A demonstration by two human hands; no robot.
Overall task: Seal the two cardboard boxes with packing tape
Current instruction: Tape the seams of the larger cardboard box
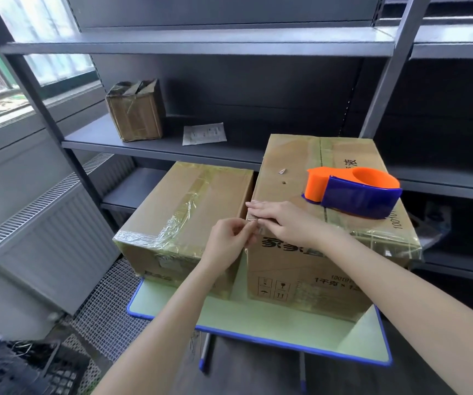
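Here, in the head view, the two boxes are sitting side by side on the counter (pixel 258 323), the smaller box (pixel 184 212) left, the larger box (pixel 329 218) right, carrying the tape dispenser (pixel 355 192). The right hand (pixel 281 220) is lying flat, probably pressing tape along its near-left edge, while the left hand (pixel 229 238) is pinching something thin there; the clear tape itself is hard to make out.

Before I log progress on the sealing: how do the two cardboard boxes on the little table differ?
The left box is lower and carries crinkled tape along its top and near edge; the right box stands taller, with flatter tape. The tape dispenser sits on the right box; nothing sits on the left one. Both hands, left hand and right hand, work at the right box's near-left top corner. Both boxes are closed brown cardboard, side by side.
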